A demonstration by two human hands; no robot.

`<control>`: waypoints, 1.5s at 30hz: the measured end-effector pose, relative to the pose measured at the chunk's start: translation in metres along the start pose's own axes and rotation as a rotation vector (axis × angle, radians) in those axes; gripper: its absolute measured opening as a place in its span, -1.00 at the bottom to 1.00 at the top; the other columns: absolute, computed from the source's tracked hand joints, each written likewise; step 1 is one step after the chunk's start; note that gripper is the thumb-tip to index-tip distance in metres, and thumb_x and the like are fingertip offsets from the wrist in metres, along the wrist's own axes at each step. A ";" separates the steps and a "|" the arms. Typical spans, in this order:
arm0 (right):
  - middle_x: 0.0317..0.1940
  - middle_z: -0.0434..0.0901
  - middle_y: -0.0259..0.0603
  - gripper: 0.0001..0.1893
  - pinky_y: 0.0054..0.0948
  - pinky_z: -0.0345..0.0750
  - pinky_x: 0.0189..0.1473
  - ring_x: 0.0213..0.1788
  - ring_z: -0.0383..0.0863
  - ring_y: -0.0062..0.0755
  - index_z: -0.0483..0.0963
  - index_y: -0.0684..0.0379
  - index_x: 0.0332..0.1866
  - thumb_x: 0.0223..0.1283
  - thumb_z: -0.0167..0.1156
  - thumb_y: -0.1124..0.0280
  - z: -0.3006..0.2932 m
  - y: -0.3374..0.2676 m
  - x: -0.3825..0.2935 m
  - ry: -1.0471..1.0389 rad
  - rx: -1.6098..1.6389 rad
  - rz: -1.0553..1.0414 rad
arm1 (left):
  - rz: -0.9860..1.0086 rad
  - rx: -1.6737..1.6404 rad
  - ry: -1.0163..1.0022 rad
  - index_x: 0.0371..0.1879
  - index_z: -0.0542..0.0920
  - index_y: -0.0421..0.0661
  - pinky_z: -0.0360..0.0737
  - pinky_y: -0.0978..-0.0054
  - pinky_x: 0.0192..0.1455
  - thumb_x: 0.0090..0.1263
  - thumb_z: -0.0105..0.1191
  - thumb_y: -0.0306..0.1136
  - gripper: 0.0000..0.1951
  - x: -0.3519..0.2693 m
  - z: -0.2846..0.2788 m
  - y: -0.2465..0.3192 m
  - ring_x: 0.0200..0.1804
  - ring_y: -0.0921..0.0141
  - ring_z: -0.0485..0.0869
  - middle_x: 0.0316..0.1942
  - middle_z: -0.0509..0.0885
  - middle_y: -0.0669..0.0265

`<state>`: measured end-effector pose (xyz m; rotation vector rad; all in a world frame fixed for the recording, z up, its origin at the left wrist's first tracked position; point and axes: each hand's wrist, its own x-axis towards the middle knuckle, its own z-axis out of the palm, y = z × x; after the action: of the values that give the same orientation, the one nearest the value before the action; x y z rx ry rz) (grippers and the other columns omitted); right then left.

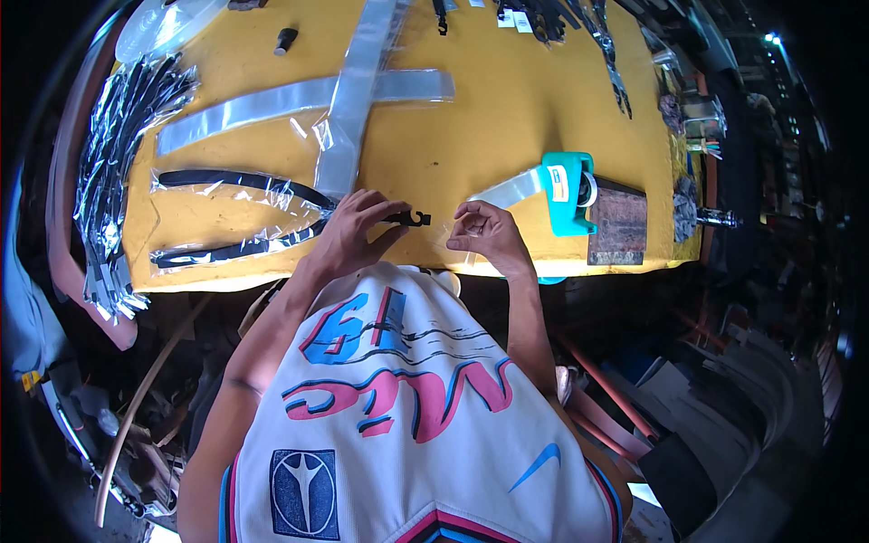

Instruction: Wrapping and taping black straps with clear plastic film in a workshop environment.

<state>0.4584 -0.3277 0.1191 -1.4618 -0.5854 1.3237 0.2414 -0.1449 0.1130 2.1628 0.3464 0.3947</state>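
My left hand [356, 227] lies over the joined end of two black straps [237, 180] in clear plastic sleeves, with a black plastic hook [413, 218] sticking out past its fingers. To the right of the hook, my right hand [485, 231] has its fingers curled in and the thumb near the index finger; a thin clear film seems to be at the fingertips, but its hold is unclear. Further right stands a teal tape dispenser [567, 193] with a clear tape roll. Flat clear plastic sleeves [271, 102] cross each other beyond my left hand.
The table has a yellow cover [434, 156]. Wrapped black straps [112, 170] are bundled along its left edge. A dark block [618, 224] lies beside the dispenser. A small black cylindrical piece [286, 41] and more black straps [543, 20] are towards the far edge.
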 end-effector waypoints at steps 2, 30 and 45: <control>-0.33 0.69 -0.31 -0.56 -0.52 0.64 0.01 -0.19 0.70 -0.58 0.54 0.23 -0.04 -0.05 0.58 0.60 0.001 0.000 0.001 -0.002 0.003 0.001 | -0.011 -0.005 -0.002 0.07 0.69 -0.10 0.51 0.24 0.13 0.36 0.30 -0.36 -0.68 0.000 0.000 0.001 -0.07 0.18 0.63 -0.19 0.68 0.21; -0.31 0.73 -0.29 -0.58 -0.55 0.62 -0.02 -0.19 0.72 -0.57 0.56 0.23 -0.04 -0.04 0.56 0.63 0.011 0.008 0.002 0.067 -0.044 0.083 | 0.114 0.006 0.184 0.02 0.71 -0.11 0.58 0.28 -0.18 0.28 0.34 -0.41 -0.68 -0.001 0.013 -0.006 -0.27 0.20 0.60 -0.34 0.62 0.24; -0.30 0.73 -0.32 -0.63 -0.57 0.60 -0.05 -0.18 0.70 -0.60 0.61 0.26 -0.02 0.04 0.54 0.54 0.013 0.003 0.009 0.032 -0.147 0.062 | 0.091 0.028 0.064 0.04 0.72 -0.10 0.58 0.28 -0.09 0.30 0.32 -0.38 -0.68 -0.005 0.012 -0.006 -0.20 0.19 0.63 -0.29 0.65 0.21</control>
<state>0.4478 -0.3165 0.1144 -1.6294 -0.6322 1.3260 0.2413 -0.1526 0.1008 2.2022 0.2910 0.5138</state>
